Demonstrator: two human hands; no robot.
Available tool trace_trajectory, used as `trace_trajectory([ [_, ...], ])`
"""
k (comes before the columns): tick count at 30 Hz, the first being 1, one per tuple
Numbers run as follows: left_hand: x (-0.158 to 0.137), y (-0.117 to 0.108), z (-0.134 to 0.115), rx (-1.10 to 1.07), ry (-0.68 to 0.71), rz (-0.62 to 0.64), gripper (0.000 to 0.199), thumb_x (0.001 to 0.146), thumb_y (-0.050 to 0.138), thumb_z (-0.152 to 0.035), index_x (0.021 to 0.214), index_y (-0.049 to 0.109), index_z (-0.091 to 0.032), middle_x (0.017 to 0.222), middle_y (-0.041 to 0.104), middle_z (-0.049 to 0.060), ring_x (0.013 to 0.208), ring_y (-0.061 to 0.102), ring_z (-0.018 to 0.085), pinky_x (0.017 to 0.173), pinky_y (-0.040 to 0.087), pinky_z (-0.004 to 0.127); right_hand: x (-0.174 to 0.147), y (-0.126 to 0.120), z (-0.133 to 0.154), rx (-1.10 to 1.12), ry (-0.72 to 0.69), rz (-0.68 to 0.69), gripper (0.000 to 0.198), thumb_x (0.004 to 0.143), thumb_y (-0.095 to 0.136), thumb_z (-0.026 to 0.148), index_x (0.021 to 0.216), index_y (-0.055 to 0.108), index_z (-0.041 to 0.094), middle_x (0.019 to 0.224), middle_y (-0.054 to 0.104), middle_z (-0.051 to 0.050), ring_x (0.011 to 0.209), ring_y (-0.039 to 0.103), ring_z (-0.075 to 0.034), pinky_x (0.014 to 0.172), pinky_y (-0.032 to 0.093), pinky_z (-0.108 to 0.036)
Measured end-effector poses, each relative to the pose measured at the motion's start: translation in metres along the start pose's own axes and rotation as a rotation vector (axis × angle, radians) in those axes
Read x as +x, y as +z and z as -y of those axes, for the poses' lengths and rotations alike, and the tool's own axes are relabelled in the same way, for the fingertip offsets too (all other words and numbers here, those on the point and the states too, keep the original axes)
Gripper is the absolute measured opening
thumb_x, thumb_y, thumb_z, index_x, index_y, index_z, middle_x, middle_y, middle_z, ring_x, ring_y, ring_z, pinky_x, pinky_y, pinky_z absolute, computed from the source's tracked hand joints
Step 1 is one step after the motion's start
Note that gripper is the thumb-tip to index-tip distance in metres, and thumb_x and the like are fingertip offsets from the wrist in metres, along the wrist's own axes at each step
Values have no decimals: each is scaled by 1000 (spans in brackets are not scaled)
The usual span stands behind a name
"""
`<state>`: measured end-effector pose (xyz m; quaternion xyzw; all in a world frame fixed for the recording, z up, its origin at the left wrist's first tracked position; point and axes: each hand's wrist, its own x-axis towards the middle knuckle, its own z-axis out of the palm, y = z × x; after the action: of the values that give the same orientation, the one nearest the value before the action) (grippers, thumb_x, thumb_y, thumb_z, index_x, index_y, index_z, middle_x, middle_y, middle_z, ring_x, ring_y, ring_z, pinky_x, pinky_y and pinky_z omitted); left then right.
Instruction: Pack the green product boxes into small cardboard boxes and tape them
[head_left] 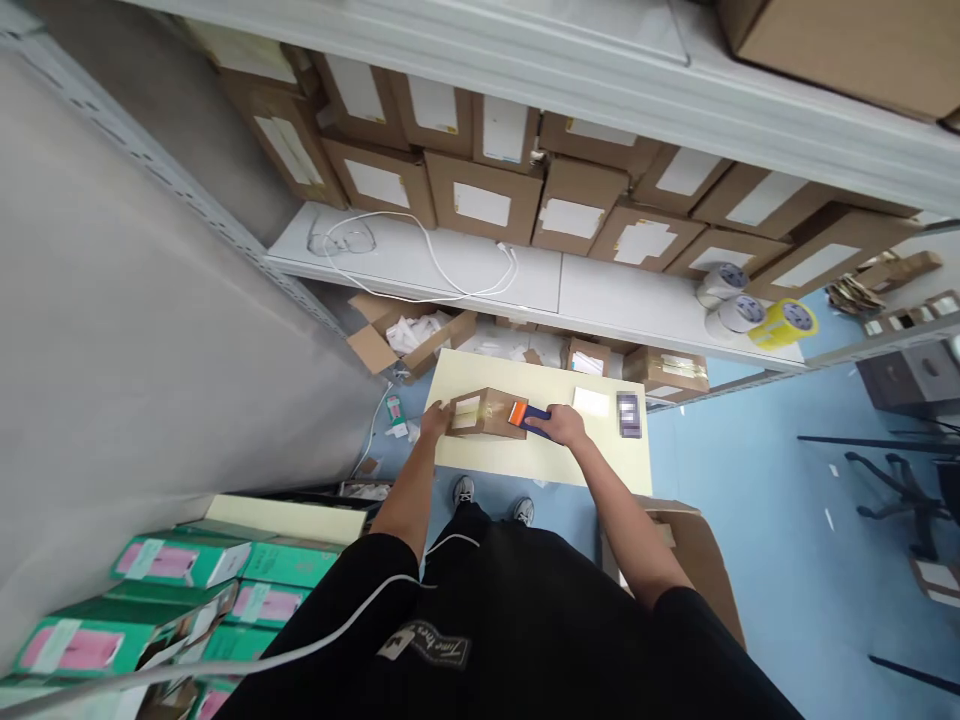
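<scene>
On a pale yellow table [525, 461] lies a small brown cardboard box [489, 412] with a white label and a strip of clear tape. My left hand [435, 420] grips the box at its left end; some of its fingers are hidden. In my right hand [564, 425], the fingers are wrapped around the dark blue handle of a scraper [538, 417]. The scraper's orange head touches or nearly touches the box's right side. Right of that hand on the table are a white paper [591, 402] and a dark, pixelated item [629, 415].
Labelled cardboard boxes [480, 205] line the shelf [622, 290] ahead, with white tape rolls [736, 315], a yellow roll [784, 323] and a white cable [435, 262]. An open carton [416, 335] stands beyond the table. Green boxes [292, 565] are stacked at left; another carton [701, 560] sits lower right.
</scene>
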<state>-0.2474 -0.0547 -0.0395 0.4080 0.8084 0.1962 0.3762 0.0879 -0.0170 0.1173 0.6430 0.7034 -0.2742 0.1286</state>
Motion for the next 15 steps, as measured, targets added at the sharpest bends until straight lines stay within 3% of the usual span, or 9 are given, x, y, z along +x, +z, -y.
trace_trajectory([
  [5, -15, -26, -13, -114, 121, 43, 55, 104, 41, -61, 120, 76, -22, 127, 77, 7, 126, 66, 28, 105, 49, 34, 6, -2, 67, -58, -10, 40, 65, 89, 59, 76, 107, 77, 17, 115, 78, -17, 106, 73, -29, 75, 49, -29],
  [9, -35, -25, -23, -222, 140, 123, 58, 99, 50, -65, 136, 68, -24, 132, 74, 7, 122, 68, 29, 103, 51, 37, 8, 1, 95, -73, -57, 76, 55, 98, 51, 63, 110, 76, 16, 121, 76, -18, 110, 72, -29, 76, 49, -29],
  [12, -40, -19, -28, -256, 154, 106, 57, 100, 50, -62, 140, 65, -24, 135, 73, 8, 123, 68, 30, 105, 51, 40, 6, -4, 95, -73, -91, 67, 50, 97, 55, 62, 108, 75, 17, 119, 77, -16, 109, 71, -29, 75, 47, -29],
  [15, -39, -5, -41, -257, 178, 129, 59, 100, 50, -63, 141, 65, -23, 136, 72, 9, 126, 67, 30, 108, 49, 40, 0, -14, 68, -33, -104, 40, 47, 93, 63, 63, 105, 73, 19, 110, 78, -13, 102, 72, -28, 72, 45, -28],
])
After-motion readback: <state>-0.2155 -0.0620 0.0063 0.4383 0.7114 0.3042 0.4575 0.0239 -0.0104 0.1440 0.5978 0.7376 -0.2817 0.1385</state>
